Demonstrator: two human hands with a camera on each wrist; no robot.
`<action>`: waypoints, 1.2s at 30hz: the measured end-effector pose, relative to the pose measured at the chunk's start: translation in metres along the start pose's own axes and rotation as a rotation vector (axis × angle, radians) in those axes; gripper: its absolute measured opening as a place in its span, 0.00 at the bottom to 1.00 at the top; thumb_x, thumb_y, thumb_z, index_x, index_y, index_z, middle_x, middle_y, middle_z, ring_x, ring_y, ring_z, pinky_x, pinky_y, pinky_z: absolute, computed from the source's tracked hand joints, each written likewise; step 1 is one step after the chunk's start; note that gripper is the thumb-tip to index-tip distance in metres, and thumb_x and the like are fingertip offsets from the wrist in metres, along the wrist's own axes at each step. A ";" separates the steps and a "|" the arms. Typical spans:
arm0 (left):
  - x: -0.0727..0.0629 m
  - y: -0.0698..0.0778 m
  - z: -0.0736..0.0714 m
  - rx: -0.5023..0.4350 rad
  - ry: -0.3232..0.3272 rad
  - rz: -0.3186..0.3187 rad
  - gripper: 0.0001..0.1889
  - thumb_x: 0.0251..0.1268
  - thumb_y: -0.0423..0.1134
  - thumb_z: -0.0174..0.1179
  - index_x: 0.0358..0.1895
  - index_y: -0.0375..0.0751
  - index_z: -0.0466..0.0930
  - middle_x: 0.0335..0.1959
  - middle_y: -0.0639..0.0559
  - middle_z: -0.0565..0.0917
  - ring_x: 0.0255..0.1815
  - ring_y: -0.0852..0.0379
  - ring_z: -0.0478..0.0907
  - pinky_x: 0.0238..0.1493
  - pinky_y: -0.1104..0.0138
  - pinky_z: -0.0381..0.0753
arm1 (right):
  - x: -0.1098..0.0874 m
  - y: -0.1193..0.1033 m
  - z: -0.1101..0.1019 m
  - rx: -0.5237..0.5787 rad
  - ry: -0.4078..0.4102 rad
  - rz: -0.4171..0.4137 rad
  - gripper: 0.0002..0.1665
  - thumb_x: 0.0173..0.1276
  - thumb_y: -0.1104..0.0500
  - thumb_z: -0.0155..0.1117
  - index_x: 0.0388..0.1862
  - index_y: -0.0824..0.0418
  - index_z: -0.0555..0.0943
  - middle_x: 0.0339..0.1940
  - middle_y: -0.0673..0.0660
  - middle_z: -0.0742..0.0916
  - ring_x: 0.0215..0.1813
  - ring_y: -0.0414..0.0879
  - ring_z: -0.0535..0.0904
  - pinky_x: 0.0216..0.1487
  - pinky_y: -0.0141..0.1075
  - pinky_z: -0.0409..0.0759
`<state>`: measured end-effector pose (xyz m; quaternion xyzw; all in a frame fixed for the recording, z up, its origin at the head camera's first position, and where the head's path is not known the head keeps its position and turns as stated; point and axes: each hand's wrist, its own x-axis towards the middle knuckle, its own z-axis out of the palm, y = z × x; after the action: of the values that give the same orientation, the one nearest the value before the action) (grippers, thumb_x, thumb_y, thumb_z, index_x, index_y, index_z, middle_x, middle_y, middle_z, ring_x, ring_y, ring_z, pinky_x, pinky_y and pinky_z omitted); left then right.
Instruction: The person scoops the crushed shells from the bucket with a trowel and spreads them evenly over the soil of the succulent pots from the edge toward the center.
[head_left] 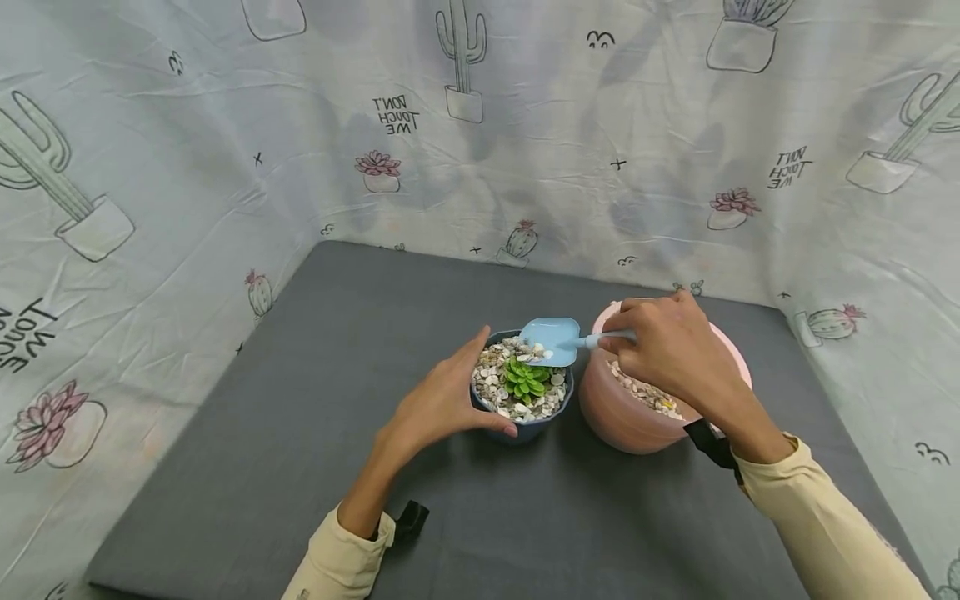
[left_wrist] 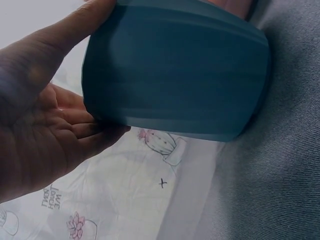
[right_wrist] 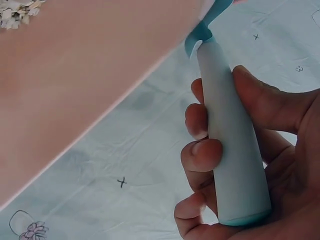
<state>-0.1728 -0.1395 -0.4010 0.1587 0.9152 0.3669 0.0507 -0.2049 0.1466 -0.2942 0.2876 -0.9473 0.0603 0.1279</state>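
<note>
A small dark blue flower pot (head_left: 529, 430) holds pale pebbles (head_left: 492, 372) and a green succulent (head_left: 527, 379). My left hand (head_left: 442, 396) grips the pot from its left side, thumb at the near rim and fingers at the far rim. In the left wrist view the pot's ribbed side (left_wrist: 175, 70) fills the upper middle. My right hand (head_left: 667, 342) holds a light blue toy-like trowel by its pale handle (right_wrist: 232, 135), fingers wrapped round it. The trowel's blade (head_left: 553, 337) tilts over the pot's right side, with a few pebbles at its edge beside the succulent.
A larger pink pot (head_left: 622, 417) stands close to the right of the blue one, with more pebbles (head_left: 645, 392) inside; my right forearm crosses above it. Both pots stand on a dark grey tabletop (head_left: 337, 358). A cactus-print cloth (head_left: 525, 150) hangs behind and at the sides.
</note>
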 end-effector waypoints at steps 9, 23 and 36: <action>0.000 0.002 0.002 0.010 0.004 -0.005 0.73 0.43 0.62 0.84 0.88 0.52 0.40 0.88 0.51 0.52 0.86 0.43 0.58 0.79 0.42 0.68 | -0.008 -0.001 -0.002 -0.172 0.223 -0.106 0.05 0.56 0.59 0.78 0.24 0.50 0.90 0.18 0.48 0.76 0.21 0.44 0.68 0.32 0.41 0.60; 0.002 0.005 0.003 0.007 0.021 -0.007 0.72 0.43 0.62 0.84 0.88 0.54 0.41 0.87 0.49 0.55 0.86 0.40 0.59 0.78 0.39 0.69 | -0.025 0.000 -0.016 -0.315 0.466 -0.357 0.09 0.60 0.66 0.68 0.21 0.62 0.78 0.21 0.56 0.72 0.25 0.52 0.63 0.32 0.42 0.61; -0.004 0.033 0.032 0.251 0.169 -0.034 0.76 0.38 0.76 0.77 0.88 0.49 0.41 0.68 0.37 0.68 0.62 0.42 0.72 0.59 0.50 0.80 | -0.074 0.077 -0.037 -0.282 0.356 -0.090 0.09 0.47 0.67 0.77 0.30 0.60 0.91 0.20 0.53 0.77 0.26 0.54 0.73 0.29 0.44 0.63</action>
<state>-0.1537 -0.0977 -0.4018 0.1170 0.9575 0.2606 -0.0407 -0.1806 0.2565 -0.2828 0.2934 -0.8951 -0.0287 0.3346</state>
